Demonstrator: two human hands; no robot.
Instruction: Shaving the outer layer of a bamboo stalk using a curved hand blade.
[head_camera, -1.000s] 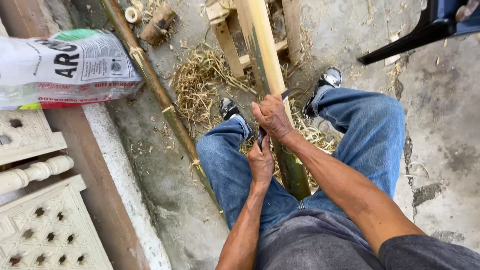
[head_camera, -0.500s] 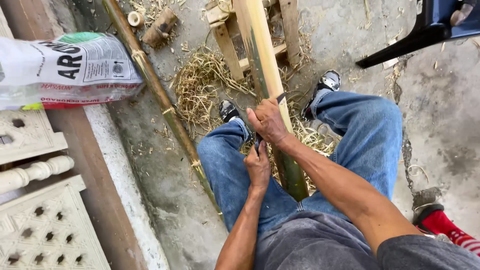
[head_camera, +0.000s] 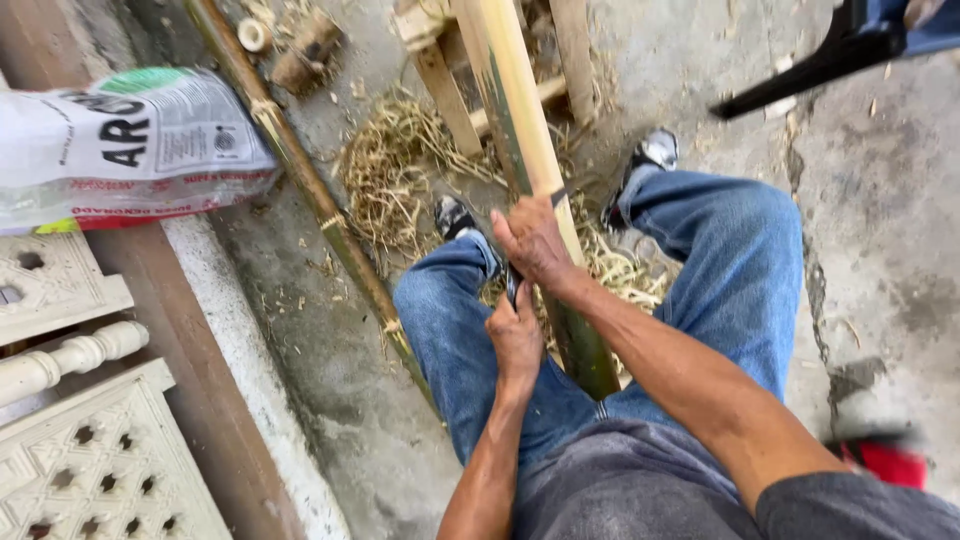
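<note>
Gripping a dark-handled blade (head_camera: 512, 285) in our closed left hand (head_camera: 516, 335) and right hand (head_camera: 532, 243), we are shaving the pale, half-peeled bamboo pole (head_camera: 520, 110) between our knees, its lower green length (head_camera: 585, 345) seemingly unstripped.

I sit with my knees apart, the bamboo pole (head_camera: 520, 150) running between my legs, away from me toward the wooden frame (head_camera: 450, 75) ahead, on which it rests. My right hand (head_camera: 535, 245) lies on the pole; my left hand (head_camera: 515, 335) sits just behind it, nearer my body, with a blade handle (head_camera: 512, 285) between the two. Shavings (head_camera: 400, 175) lie on the floor (head_camera: 300, 330) around my feet and before the frame. A second, thinner pole (head_camera: 300, 170) lies on the floor to my left, slanting away. Left of it lies a sack (head_camera: 130, 145), and nearer me on that side, carved panels (head_camera: 90, 460). A chair leg (head_camera: 800, 75) stands ahead on my right.
</note>
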